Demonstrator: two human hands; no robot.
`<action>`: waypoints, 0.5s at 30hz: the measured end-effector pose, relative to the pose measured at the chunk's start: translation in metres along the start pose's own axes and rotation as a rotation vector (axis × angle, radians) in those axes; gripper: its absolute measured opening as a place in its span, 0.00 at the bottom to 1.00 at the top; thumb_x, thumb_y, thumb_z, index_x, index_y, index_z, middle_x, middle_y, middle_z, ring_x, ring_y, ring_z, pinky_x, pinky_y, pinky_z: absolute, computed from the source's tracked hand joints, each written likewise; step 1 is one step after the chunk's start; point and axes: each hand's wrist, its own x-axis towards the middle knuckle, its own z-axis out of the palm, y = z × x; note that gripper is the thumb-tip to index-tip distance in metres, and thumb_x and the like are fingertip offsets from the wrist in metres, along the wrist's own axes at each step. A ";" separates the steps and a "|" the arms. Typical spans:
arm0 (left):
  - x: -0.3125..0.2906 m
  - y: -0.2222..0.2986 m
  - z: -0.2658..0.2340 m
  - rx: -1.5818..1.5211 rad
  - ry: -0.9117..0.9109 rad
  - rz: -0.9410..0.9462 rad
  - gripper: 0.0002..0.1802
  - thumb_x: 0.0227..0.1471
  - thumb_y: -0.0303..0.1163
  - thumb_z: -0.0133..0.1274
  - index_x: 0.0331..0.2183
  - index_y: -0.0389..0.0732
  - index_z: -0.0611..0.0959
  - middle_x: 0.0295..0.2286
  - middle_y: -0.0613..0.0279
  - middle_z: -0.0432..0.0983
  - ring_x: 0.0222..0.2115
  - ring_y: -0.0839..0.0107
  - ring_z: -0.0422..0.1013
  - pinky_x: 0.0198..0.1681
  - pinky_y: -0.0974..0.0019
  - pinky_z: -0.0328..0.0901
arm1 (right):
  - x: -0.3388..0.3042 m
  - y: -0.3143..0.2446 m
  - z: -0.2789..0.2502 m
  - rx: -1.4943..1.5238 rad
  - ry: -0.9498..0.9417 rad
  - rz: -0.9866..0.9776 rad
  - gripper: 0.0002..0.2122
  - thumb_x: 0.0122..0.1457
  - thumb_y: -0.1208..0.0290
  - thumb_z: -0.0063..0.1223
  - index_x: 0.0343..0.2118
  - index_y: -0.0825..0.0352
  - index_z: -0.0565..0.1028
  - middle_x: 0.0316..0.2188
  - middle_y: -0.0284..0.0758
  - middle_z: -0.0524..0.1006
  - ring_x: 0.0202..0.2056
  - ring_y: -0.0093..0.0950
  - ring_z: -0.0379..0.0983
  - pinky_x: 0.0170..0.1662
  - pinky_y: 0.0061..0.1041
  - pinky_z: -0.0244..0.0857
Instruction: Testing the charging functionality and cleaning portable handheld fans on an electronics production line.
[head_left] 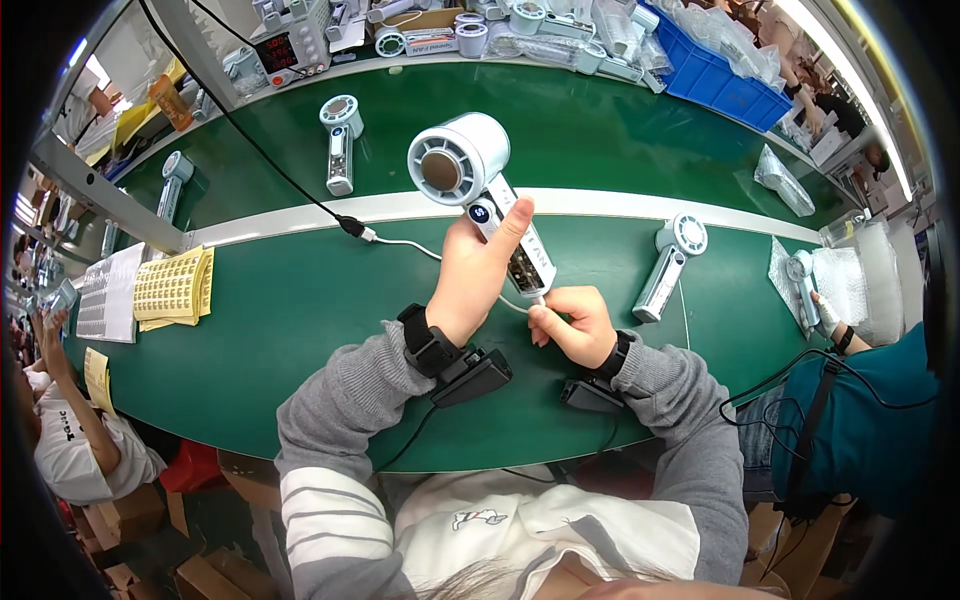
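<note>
A white handheld fan [478,150] is in my left hand [465,280], its round head up and to the left, its handle slanting down to the right. My left thumb lies along the handle, beside a small lit display; part of the handle appears see-through with inner parts showing. At the handle's lower end, my right hand [580,325] pinches the end of a white cable [405,242]. Whether the plug is fully seated there cannot be made out. The white cable joins a black cord connector [352,227]. Both wrists wear black straps with small black boxes.
Other fans lie at the back [341,145], left [173,183] and right [670,268] of the green bench [290,360]. Sticker sheets [174,288] sit left. Behind are a power supply [288,48] and blue bin [720,90]. At right, a co-worker's hand [827,315] touches a fan.
</note>
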 end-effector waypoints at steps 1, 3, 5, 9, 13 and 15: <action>-0.001 0.003 0.001 0.028 0.040 0.076 0.15 0.46 0.36 0.55 0.32 0.35 0.74 0.24 0.69 0.69 0.24 0.82 0.65 0.28 0.77 0.60 | 0.000 0.000 0.000 0.005 -0.002 -0.008 0.12 0.57 0.73 0.42 0.19 0.72 0.69 0.14 0.33 0.71 0.16 0.19 0.67 0.19 0.16 0.60; -0.001 0.013 0.004 0.088 0.107 0.231 0.14 0.45 0.35 0.56 0.30 0.35 0.74 0.23 0.68 0.70 0.24 0.82 0.66 0.27 0.77 0.60 | 0.000 0.000 0.000 -0.022 -0.008 0.014 0.13 0.56 0.72 0.43 0.18 0.72 0.70 0.13 0.32 0.71 0.15 0.19 0.67 0.19 0.16 0.59; -0.004 0.033 -0.003 0.229 0.151 0.328 0.16 0.43 0.30 0.58 0.34 0.33 0.72 0.27 0.63 0.72 0.28 0.80 0.67 0.29 0.76 0.62 | 0.000 -0.001 -0.001 -0.037 0.020 0.010 0.13 0.56 0.72 0.43 0.17 0.72 0.70 0.13 0.32 0.71 0.15 0.18 0.67 0.19 0.16 0.59; -0.025 0.095 -0.019 0.409 0.297 0.957 0.24 0.48 0.22 0.49 0.47 0.30 0.61 0.35 0.40 0.71 0.35 0.56 0.71 0.40 0.58 0.67 | 0.000 -0.002 -0.001 0.048 -0.083 0.063 0.13 0.56 0.71 0.44 0.17 0.71 0.70 0.12 0.31 0.70 0.15 0.17 0.67 0.18 0.16 0.58; -0.092 0.152 -0.043 -0.244 -0.321 1.209 0.31 0.53 0.36 0.41 0.53 0.34 0.50 0.30 0.47 0.70 0.28 0.53 0.69 0.32 0.59 0.68 | 0.002 0.003 0.004 0.186 -0.076 0.182 0.13 0.57 0.70 0.44 0.17 0.70 0.70 0.13 0.30 0.70 0.15 0.16 0.66 0.18 0.15 0.58; -0.118 0.169 -0.056 -0.682 -0.904 0.835 0.32 0.54 0.40 0.38 0.53 0.35 0.48 0.28 0.54 0.69 0.23 0.56 0.67 0.30 0.58 0.67 | 0.001 0.005 0.004 0.212 -0.077 0.198 0.14 0.57 0.70 0.44 0.17 0.70 0.70 0.13 0.29 0.70 0.15 0.15 0.66 0.18 0.15 0.58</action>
